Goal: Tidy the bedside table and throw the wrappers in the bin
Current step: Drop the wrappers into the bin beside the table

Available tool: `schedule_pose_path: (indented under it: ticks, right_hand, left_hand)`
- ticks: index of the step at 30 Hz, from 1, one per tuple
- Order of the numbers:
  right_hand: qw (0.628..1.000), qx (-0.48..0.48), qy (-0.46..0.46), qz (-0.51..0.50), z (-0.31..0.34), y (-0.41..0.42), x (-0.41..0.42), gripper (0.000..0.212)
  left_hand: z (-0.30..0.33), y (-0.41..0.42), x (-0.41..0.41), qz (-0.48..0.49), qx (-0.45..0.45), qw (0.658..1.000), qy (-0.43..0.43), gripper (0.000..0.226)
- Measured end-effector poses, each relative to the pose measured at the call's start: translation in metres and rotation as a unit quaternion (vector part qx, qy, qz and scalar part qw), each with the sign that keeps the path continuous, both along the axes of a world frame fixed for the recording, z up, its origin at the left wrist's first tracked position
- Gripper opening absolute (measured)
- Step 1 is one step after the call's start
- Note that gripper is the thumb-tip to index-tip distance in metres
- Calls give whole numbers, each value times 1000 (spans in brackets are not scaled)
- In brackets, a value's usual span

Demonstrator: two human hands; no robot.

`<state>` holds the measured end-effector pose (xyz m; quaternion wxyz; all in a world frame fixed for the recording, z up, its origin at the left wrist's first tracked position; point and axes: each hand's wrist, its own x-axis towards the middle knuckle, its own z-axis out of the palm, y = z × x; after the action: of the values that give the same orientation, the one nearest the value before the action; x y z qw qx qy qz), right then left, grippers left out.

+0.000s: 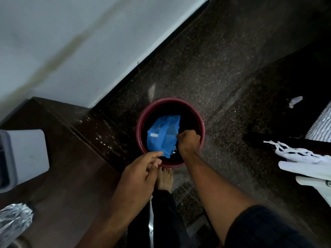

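Dark speckled floor surrounds the maroon bin (141, 120) at frame centre, where the right hand (189, 141) pinches the blue wrapper (163, 135) inside, the left hand (138, 169) loosely open; release seems next.

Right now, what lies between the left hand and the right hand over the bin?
In the head view, the blue wrapper spans the gap inside the red bin: the left hand touches its lower edge, and the right hand grips its right edge.

- white wall (71, 42) at upper left;
- dark speckled floor (223, 68);
- white knotted cloth (304, 156) at right edge;
- pale scrap (295, 101), perhaps paper, on floor
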<state>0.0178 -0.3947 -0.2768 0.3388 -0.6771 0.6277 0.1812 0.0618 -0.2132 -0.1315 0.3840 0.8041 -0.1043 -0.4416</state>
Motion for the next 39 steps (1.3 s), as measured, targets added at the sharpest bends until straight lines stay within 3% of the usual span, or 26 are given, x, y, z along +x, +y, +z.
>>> schedule_pose_path:
  ticks: [4,7,10,17,24,27,30,36,39]
  right_hand:
    - [997,-54,20,47,17,4,5,24]
    - [982,-104,-41,153,31,17,2,30]
    - [966,-72,-81,236,39,34,-9,42]
    - [895,-21,-6,445,26,42,-40,55]
    - [850,-49,54,521,16,32,-30,61]
    - [852,-42,66,518,22,33,-21,66]
    - [871,-26,38,490,40,36,-15,52]
    - [943,-9,-130,307,103,53,4,35]
    - [946,-45,-213,238,149,71,24,25]
  left_hand:
    - [-3,2,1,5,6,1000,6,38]
    - [-2,-1,0,7,7,1000,11,38]
    - [-1,-6,1,8,7,1000,8,37]
    - [8,-13,0,9,7,1000,-2,36]
    - [18,-3,-2,3,10,1000,-11,36]
    - [25,6,-5,18,8,1000,-16,36]
    - [35,18,-8,43,8,998,-42,36]
    - [60,60,-17,123,23,991,-55,33]
    - [76,90,-24,159,27,985,-55,34]
